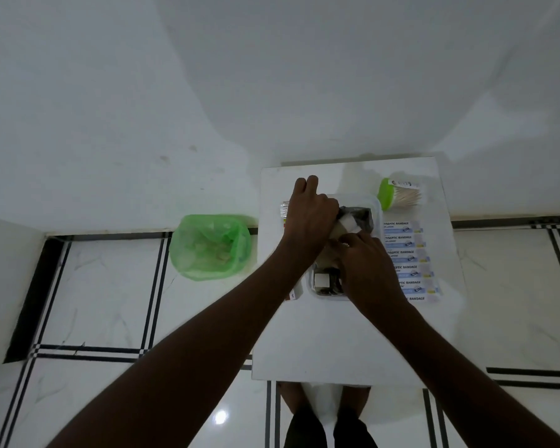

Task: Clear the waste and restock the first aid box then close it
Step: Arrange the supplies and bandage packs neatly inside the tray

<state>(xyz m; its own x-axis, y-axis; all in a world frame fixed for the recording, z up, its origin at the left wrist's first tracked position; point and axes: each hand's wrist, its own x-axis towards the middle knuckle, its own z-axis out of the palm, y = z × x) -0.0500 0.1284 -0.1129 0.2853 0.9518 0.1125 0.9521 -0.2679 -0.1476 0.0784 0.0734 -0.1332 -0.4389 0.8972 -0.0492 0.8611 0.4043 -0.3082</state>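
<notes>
first aid box mid-bench, open | left hand clamped on white wad inside | right hand over box, grip unclear | wad likely soft, light; pinch at edge

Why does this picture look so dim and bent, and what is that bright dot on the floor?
Head view: dim, flat light with a greenish cast; soft shadows on the wall. The wide lens bows the floor lines and the table edges. The dot is lamp glare on glossy tile. Both hands are slightly blurred.
</notes>
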